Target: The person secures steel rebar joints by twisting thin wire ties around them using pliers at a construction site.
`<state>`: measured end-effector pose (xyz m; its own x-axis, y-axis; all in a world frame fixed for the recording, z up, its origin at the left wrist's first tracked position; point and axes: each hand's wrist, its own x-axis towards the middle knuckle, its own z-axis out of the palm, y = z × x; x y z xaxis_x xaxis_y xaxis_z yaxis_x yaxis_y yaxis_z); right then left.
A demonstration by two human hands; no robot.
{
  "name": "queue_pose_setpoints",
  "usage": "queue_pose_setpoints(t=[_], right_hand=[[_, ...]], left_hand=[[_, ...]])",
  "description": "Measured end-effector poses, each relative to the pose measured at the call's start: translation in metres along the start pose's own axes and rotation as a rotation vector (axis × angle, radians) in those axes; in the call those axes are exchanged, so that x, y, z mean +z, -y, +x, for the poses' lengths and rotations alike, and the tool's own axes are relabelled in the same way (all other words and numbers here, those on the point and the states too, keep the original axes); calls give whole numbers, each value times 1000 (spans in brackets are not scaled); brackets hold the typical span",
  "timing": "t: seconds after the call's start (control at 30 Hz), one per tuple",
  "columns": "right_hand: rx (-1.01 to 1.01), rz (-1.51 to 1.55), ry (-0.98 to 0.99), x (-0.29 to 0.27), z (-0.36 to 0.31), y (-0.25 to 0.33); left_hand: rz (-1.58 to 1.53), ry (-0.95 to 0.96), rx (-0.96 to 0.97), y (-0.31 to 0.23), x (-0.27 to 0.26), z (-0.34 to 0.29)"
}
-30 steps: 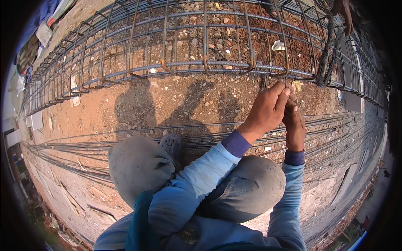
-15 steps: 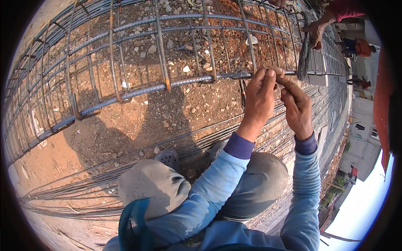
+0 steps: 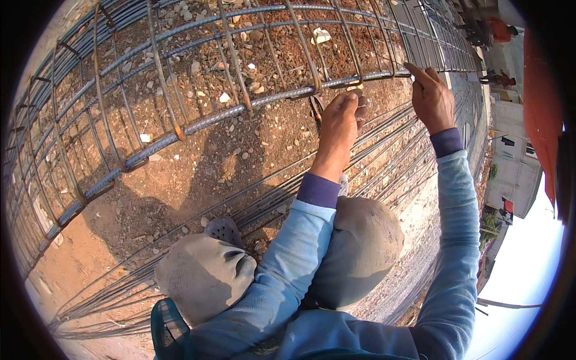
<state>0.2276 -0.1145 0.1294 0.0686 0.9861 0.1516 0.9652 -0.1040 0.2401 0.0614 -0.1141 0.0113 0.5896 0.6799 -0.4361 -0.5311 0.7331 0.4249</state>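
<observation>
A long cage of ribbed steel rebar (image 3: pixel 216 114) with cross ties runs from left to upper right in front of me. My left hand (image 3: pixel 339 129) is closed just below the near bar, thumb and fingertips pressed together; whatever they may hold is too small to make out. Farther right, my right hand (image 3: pixel 433 101) reaches to the same bar with its index finger stretched out at a cross tie, the other fingers loosely curled and the thumb hidden. Beside my left hand, a slim tool with dark and orange handles (image 3: pixel 315 111) stands under the bar.
Loose steel rods (image 3: pixel 258 207) lie on the stony ground between my knees (image 3: pixel 207 276) and the cage. Stones and reddish soil show through the bars. People (image 3: pixel 499 79) are in the background at upper right, near a grey building (image 3: pixel 510 132) and an orange-red cloth (image 3: pixel 540 120).
My hands have parted: the right went up and right to the bar, the left stayed lower. Another person's hand and a dark bundle of wire have left the view, which has shifted.
</observation>
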Motion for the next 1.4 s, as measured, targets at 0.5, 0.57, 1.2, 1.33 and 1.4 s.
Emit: queue_pose_setpoints(t=[0.5, 0.57, 1.2, 1.33, 1.4], right_hand=[[-499, 401, -173, 96, 46, -16], [-327, 458, -114, 99, 40, -11], [-187, 898, -17, 107, 30, -8], [-154, 931, -132, 112, 12, 1], [-135, 943, -159, 119, -5, 3]], left_hand=[[1082, -208, 399, 33, 1, 52], [1180, -273, 428, 24, 13, 45], [2356, -89, 317, -75, 79, 46], [2283, 47, 420, -81, 49, 68], [2231, 71, 371, -79, 48, 74]])
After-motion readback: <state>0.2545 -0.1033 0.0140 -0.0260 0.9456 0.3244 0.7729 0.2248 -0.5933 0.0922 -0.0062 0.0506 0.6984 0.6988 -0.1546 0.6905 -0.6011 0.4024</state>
